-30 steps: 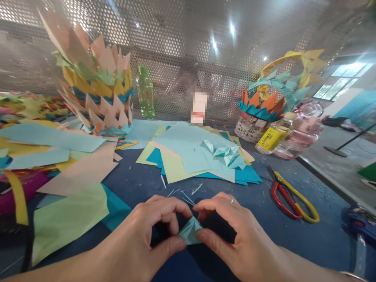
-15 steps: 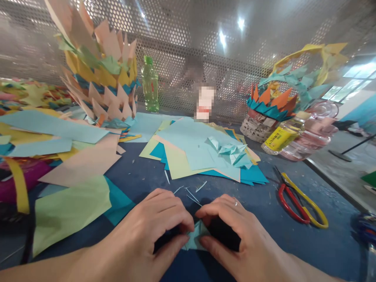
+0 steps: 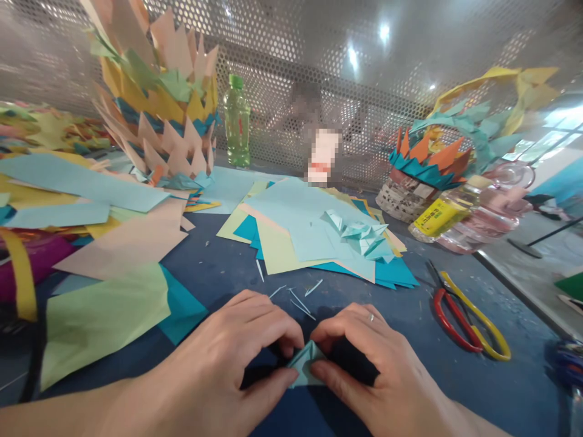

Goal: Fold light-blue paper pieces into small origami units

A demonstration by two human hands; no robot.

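Bent close over the blue table (image 3: 218, 273), the person has a small folded piece (image 3: 306, 370) of pale blue paper between both hands, at the lower centre of the frame. The step in hand looks like shaping or pressing a fold: the piece has a raised, creased peak, and fingers bear on it from two sides. I judge that a neat crease in something so small calls for a light, even pinch, its edges kept lined up while the thumbs press. Too hard a squeeze could skew the peak.

The piece lies between the two hands, low down, at or just over the table; I cannot tell whether it touches. The left hand (image 3: 232, 355) is curled, thumb and forefinger nearly closed, their tips at the left side of the piece. The right hand (image 3: 373, 355) mirrors it, half curled, thumb against the near face and forefinger by the upper right edge. The other fingers are bent in, partly hidden.

Just beyond the hands are thin paper slivers (image 3: 302, 301). Farther off, at the centre, a fanned stack (image 3: 282, 224) of coloured sheets bears several pale blue folded shapes (image 3: 359, 233). Scissors (image 3: 447, 291) with red and yellow handles lie at the right, and a green sheet (image 3: 109, 315) at the lower left.
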